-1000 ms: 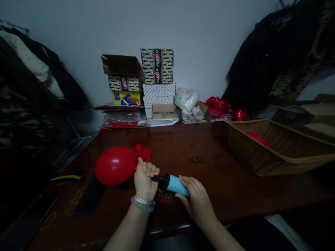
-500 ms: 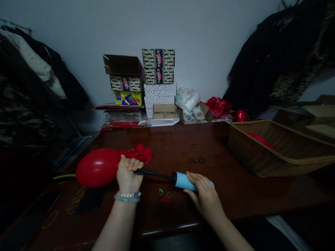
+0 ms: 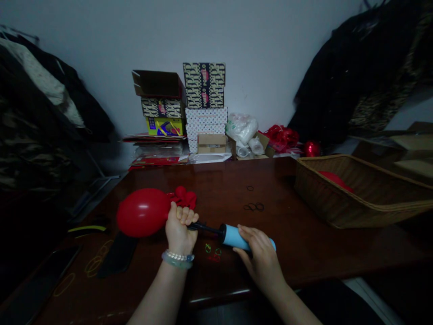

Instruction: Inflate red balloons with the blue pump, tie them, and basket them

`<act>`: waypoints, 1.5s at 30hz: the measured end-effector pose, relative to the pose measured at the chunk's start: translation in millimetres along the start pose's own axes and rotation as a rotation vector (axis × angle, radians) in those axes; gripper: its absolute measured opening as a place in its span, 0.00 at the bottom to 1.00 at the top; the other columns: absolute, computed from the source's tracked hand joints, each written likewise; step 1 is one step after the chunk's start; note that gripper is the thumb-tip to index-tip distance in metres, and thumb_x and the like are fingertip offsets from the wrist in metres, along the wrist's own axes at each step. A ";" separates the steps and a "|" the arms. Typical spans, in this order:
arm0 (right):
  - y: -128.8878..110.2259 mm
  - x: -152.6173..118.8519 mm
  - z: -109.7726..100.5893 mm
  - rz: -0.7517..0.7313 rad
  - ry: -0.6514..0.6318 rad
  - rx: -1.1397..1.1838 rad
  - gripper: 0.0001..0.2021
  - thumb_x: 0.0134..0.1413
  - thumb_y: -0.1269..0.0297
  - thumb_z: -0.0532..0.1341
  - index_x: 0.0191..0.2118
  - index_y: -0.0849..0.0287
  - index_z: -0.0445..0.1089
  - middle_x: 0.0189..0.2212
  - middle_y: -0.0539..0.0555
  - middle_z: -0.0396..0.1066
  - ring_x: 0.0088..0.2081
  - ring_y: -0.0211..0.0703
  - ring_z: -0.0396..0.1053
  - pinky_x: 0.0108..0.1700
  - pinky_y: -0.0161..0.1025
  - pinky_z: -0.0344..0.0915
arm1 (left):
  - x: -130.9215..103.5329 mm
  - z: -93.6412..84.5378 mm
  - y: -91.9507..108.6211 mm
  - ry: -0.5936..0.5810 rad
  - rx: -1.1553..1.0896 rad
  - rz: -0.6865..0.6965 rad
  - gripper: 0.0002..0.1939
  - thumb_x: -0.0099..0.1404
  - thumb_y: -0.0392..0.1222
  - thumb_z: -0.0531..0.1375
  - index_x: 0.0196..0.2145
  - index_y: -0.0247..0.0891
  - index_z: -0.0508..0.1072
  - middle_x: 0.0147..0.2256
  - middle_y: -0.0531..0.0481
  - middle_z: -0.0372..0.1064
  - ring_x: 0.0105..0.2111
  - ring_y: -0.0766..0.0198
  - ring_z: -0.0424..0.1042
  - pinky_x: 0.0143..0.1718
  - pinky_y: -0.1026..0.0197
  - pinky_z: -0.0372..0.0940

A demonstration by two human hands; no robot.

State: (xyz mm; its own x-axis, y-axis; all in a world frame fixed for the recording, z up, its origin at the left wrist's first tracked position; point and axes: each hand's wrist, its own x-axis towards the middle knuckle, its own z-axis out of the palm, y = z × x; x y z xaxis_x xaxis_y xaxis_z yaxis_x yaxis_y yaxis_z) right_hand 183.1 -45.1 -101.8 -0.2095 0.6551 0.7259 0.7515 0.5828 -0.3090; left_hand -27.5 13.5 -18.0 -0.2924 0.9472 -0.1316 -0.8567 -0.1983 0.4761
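An inflated red balloon (image 3: 144, 212) extends left from my left hand (image 3: 181, 228), whose fingers are wrapped round the balloon's neck and the black nozzle end of a hand pump. My right hand (image 3: 259, 253) is closed round the pump's light blue barrel (image 3: 233, 238). A short length of black rod shows between the two hands. Behind my left hand lies a pile of deflated red balloons (image 3: 184, 197). Small green and red bands (image 3: 214, 258) lie on the table below the pump. Bracelets circle my left wrist.
The brown table (image 3: 216, 180) holds black rings (image 3: 254, 206), yellow bands (image 3: 96, 264) and a dark flat object (image 3: 118, 255) at the left. A wicker basket (image 3: 338, 203) with something red inside stands at the right. Stacked boxes (image 3: 206, 122) and plastic bags (image 3: 241, 128) line the back.
My left hand and the balloon have moved right, towards my right hand, so less of the black rod shows. My right hand has shifted only slightly.
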 end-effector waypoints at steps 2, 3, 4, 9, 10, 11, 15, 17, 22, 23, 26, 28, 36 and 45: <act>-3.2 -1.5 2.4 0.008 -0.004 0.007 0.19 0.58 0.64 0.62 0.54 0.59 0.64 0.50 0.61 0.72 0.50 0.53 0.70 0.51 0.54 0.69 | -2.9 -0.4 -8.9 -0.015 0.013 -0.015 0.24 0.66 0.41 0.57 0.18 0.39 0.49 0.12 0.61 0.43 0.12 0.74 0.46 0.17 0.67 0.50; -4.7 -2.4 3.5 0.012 -0.007 0.012 0.19 0.58 0.64 0.62 0.54 0.59 0.64 0.50 0.61 0.72 0.50 0.53 0.70 0.51 0.55 0.69 | -4.5 -0.6 -13.2 -0.026 0.020 -0.021 0.24 0.66 0.41 0.58 0.18 0.39 0.49 0.12 0.61 0.43 0.12 0.74 0.46 0.17 0.67 0.50; -6.0 -3.3 4.4 0.016 -0.008 0.016 0.19 0.58 0.64 0.62 0.54 0.59 0.63 0.50 0.61 0.72 0.51 0.53 0.70 0.51 0.55 0.68 | -6.3 -0.6 -17.3 -0.038 0.026 -0.027 0.24 0.65 0.42 0.59 0.18 0.39 0.49 0.12 0.61 0.43 0.12 0.74 0.46 0.17 0.66 0.50; -9.5 -6.2 6.6 0.033 -0.013 0.031 0.19 0.59 0.64 0.62 0.55 0.58 0.63 0.50 0.61 0.72 0.50 0.53 0.70 0.51 0.55 0.68 | -15.8 2.1 -29.7 -0.050 0.060 -0.045 0.26 0.64 0.46 0.60 0.17 0.39 0.50 0.12 0.61 0.44 0.13 0.74 0.45 0.17 0.66 0.50; -9.6 -6.2 6.6 0.037 -0.018 0.031 0.19 0.59 0.63 0.62 0.55 0.58 0.63 0.50 0.61 0.72 0.50 0.53 0.70 0.51 0.55 0.68 | -16.9 3.0 -30.2 -0.046 0.066 -0.041 0.26 0.65 0.46 0.60 0.17 0.39 0.50 0.12 0.60 0.44 0.12 0.74 0.45 0.17 0.66 0.50; -9.6 -6.0 6.6 0.039 -0.026 0.031 0.19 0.59 0.63 0.62 0.55 0.58 0.63 0.50 0.60 0.72 0.50 0.53 0.70 0.51 0.55 0.68 | -17.4 3.8 -29.9 -0.042 0.072 -0.037 0.26 0.65 0.46 0.60 0.17 0.39 0.50 0.12 0.60 0.44 0.12 0.74 0.45 0.17 0.66 0.50; -10.0 -2.9 6.3 0.028 -0.052 0.034 0.20 0.58 0.62 0.62 0.55 0.59 0.63 0.50 0.60 0.72 0.51 0.52 0.70 0.52 0.53 0.68 | -14.9 5.4 -23.8 -0.040 0.084 -0.017 0.25 0.65 0.45 0.59 0.17 0.39 0.49 0.12 0.60 0.44 0.12 0.73 0.46 0.16 0.66 0.49; -10.1 -1.0 6.3 0.018 -0.057 0.032 0.20 0.58 0.61 0.62 0.55 0.59 0.63 0.50 0.60 0.72 0.51 0.52 0.70 0.53 0.53 0.68 | -12.3 5.7 -18.7 -0.038 0.081 -0.006 0.25 0.66 0.45 0.58 0.17 0.39 0.49 0.12 0.60 0.44 0.12 0.73 0.46 0.16 0.66 0.49; -5.5 0.5 3.8 0.008 -0.044 0.017 0.19 0.59 0.60 0.61 0.55 0.58 0.64 0.50 0.61 0.72 0.51 0.52 0.70 0.52 0.53 0.69 | -4.5 6.3 -1.2 -0.004 0.057 0.025 0.25 0.68 0.43 0.55 0.17 0.39 0.49 0.11 0.60 0.44 0.11 0.73 0.46 0.16 0.66 0.49; -3.4 0.3 2.7 0.007 -0.042 0.013 0.19 0.59 0.61 0.61 0.54 0.58 0.64 0.50 0.61 0.72 0.51 0.52 0.70 0.51 0.53 0.69 | -2.6 6.0 3.0 0.000 0.051 0.030 0.25 0.68 0.43 0.55 0.17 0.39 0.49 0.11 0.60 0.44 0.11 0.73 0.46 0.16 0.66 0.49; 4.0 0.1 -1.7 0.002 -0.047 -0.003 0.19 0.59 0.62 0.62 0.55 0.58 0.64 0.51 0.61 0.72 0.52 0.52 0.70 0.51 0.52 0.69 | 3.4 4.1 16.5 0.009 0.032 0.047 0.25 0.69 0.43 0.54 0.17 0.39 0.48 0.11 0.60 0.44 0.11 0.73 0.47 0.16 0.66 0.49; 8.8 0.9 -4.4 -0.004 -0.051 -0.011 0.19 0.59 0.62 0.62 0.55 0.59 0.64 0.51 0.61 0.72 0.52 0.52 0.70 0.52 0.52 0.69 | 6.7 2.2 25.4 0.020 0.022 0.057 0.25 0.69 0.43 0.54 0.17 0.39 0.48 0.11 0.60 0.44 0.11 0.73 0.47 0.16 0.66 0.50; 17.7 0.4 -4.9 -0.017 -0.033 -0.040 0.19 0.59 0.64 0.61 0.55 0.59 0.64 0.52 0.61 0.71 0.53 0.52 0.69 0.52 0.53 0.68 | 8.9 -0.8 34.9 0.019 -0.007 0.084 0.25 0.69 0.42 0.53 0.17 0.39 0.47 0.11 0.60 0.44 0.11 0.74 0.48 0.16 0.66 0.51; 10.1 0.2 -5.6 -0.019 0.046 -0.020 0.18 0.59 0.67 0.61 0.54 0.59 0.65 0.51 0.61 0.72 0.51 0.52 0.71 0.51 0.53 0.69 | -0.2 4.5 16.9 0.000 -0.016 0.061 0.25 0.69 0.43 0.54 0.17 0.38 0.48 0.11 0.60 0.43 0.11 0.74 0.47 0.17 0.67 0.51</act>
State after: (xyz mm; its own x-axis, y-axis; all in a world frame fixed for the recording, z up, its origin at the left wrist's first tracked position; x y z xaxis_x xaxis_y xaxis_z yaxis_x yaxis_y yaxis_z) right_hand 194.1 -41.8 -101.3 -0.1949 0.6208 0.7594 0.7603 0.5848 -0.2829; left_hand -39.9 11.2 -6.0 -0.3443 0.9332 -0.1028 -0.8440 -0.2597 0.4693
